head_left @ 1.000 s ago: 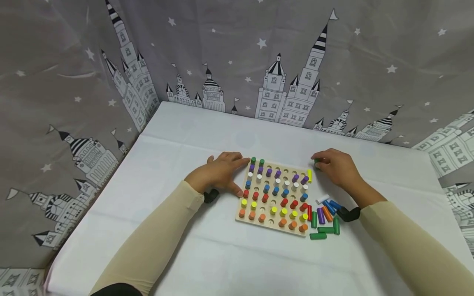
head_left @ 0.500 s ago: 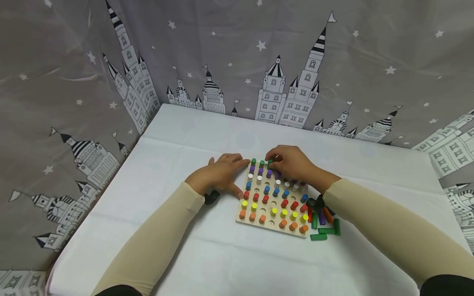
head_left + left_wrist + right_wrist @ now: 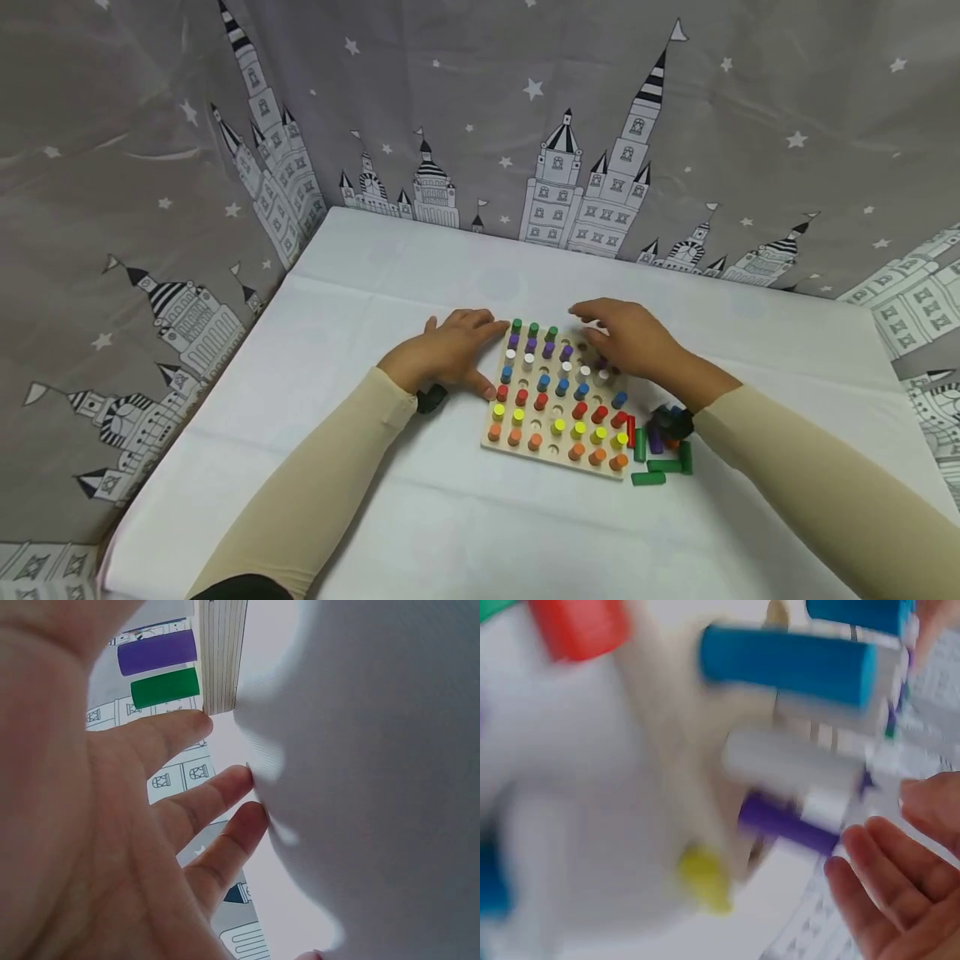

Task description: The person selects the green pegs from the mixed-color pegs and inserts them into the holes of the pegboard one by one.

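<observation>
A square wooden pegboard (image 3: 517, 451) lies on the white table, with rows of coloured pegs upright in its holes. My left hand (image 3: 448, 350) rests at its left side, fingers spread; in the left wrist view a fingertip (image 3: 201, 722) touches the board's corner beside a green peg (image 3: 166, 688). Three green pegs stand in the far row, the rightmost green peg (image 3: 552, 332) right of the other two. Over the board's far right corner hovers my right hand (image 3: 633, 337), thumb and fingers apart and holding nothing. It hides some purple pegs in the head view.
Loose pegs lie right of the board, among them a red peg (image 3: 631, 432), several green ones such as the front green peg (image 3: 648, 478), and a purple peg (image 3: 656, 439). The right wrist view shows a yellow peg (image 3: 706, 877) beside the board's edge. A printed grey curtain (image 3: 480, 108) borders the table.
My right hand brought a green peg from the right to the far row's third hole, let go of it and drew back rightward. The left hand stayed at the board's edge.
</observation>
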Demonstrator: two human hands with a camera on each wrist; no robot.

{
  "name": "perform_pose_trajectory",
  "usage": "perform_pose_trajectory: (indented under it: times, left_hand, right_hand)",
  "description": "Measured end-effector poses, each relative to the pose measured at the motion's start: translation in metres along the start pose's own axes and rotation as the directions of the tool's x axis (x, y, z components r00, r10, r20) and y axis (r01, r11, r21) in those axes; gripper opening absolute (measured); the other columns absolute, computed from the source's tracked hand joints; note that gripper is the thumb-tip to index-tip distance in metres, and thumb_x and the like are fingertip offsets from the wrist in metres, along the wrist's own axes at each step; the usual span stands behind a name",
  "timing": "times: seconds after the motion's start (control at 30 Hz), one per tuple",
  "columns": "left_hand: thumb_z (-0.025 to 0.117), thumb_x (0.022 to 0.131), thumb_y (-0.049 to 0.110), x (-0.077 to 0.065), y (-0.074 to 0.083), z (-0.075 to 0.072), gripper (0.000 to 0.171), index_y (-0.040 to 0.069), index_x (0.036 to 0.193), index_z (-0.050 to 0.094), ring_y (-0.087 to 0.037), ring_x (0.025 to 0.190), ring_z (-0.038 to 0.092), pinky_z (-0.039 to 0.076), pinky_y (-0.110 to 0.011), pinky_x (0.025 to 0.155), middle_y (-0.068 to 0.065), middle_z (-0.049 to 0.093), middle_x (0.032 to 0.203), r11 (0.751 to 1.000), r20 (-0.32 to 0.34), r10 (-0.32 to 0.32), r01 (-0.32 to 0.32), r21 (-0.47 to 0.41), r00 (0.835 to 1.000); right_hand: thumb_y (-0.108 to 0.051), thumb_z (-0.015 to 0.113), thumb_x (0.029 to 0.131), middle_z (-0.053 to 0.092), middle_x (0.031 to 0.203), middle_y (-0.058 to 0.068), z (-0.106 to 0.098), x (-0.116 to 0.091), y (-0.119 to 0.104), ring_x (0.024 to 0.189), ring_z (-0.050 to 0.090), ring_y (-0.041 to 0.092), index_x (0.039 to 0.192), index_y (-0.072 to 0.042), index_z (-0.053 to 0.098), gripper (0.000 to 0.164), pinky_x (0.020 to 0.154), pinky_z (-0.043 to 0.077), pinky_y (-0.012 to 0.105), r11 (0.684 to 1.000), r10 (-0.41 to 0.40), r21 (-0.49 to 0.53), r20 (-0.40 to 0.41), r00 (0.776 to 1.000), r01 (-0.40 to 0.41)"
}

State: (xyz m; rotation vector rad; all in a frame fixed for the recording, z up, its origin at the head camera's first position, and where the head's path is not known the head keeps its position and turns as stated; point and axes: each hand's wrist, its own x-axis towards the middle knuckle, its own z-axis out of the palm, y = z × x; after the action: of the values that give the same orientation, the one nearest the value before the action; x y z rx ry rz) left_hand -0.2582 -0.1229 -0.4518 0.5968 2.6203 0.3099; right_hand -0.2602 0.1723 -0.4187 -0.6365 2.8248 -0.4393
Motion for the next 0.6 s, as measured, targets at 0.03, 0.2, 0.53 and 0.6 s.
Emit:
perform_pose_trajectory:
  times: [0.03, 0.2, 0.53, 0.6]
  left_hand:
    - [0.090, 0.073, 0.064, 0.000, 0.000, 0.000, 0.119, 0.032, 0.168, 0.026, -0.031, 0.163, 0.019, 0.016, -0.076, 0.125, -0.002, 0.027, 0.174, 1.000, 0.000, -0.001, 0.001, 0.000, 1.000]
    - [0.090, 0.072, 0.064, -0.001, 0.002, 0.001, 0.120, 0.031, 0.168, 0.027, -0.032, 0.163, 0.020, 0.017, -0.077, 0.124, -0.003, 0.027, 0.174, 1.000, -0.006, 0.004, -0.004, 0.006, 1.000]
    - [0.089, 0.073, 0.065, -0.001, 0.003, -0.001, 0.119, 0.031, 0.169, 0.026, -0.032, 0.163, 0.020, 0.018, -0.077, 0.124, -0.004, 0.027, 0.174, 1.000, -0.013, 0.011, -0.011, 0.022, 1.000]
    - [0.089, 0.073, 0.065, 0.000, 0.002, -0.001, 0.119, 0.031, 0.169, 0.026, -0.032, 0.163, 0.019, 0.016, -0.077, 0.124, -0.004, 0.026, 0.174, 1.000, -0.009, 0.006, -0.006, 0.011, 1.000]
  right_hand:
    - [-0.022, 0.066, 0.105, 0.074, 0.131, 0.010, -0.003, -0.008, 0.006, 0.121, 0.070, 0.031, 0.137, -0.013, 0.068, 0.033, 0.107, 0.054, 0.056, 1.000, 0.013, -0.001, -0.023, 1.000, -0.013]
    - [-0.021, 0.076, 0.098, 0.079, 0.109, 0.001, -0.012, -0.061, 0.031, 0.105, 0.072, 0.024, 0.114, -0.015, 0.079, 0.018, 0.096, 0.060, 0.053, 0.998, 0.033, -0.048, 0.066, 0.997, -0.030]
    - [-0.013, 0.092, 0.079, 0.075, 0.113, -0.001, 0.021, -0.111, 0.044, 0.110, 0.072, 0.024, 0.111, -0.022, 0.081, 0.035, 0.092, 0.064, 0.045, 0.961, -0.115, -0.251, 0.020, 0.993, 0.116]
    - [-0.012, 0.091, 0.081, 0.076, 0.112, 0.001, 0.027, -0.106, 0.047, 0.110, 0.073, 0.026, 0.112, -0.020, 0.081, 0.034, 0.092, 0.064, 0.045, 0.958, -0.133, -0.257, -0.007, 0.991, 0.127]
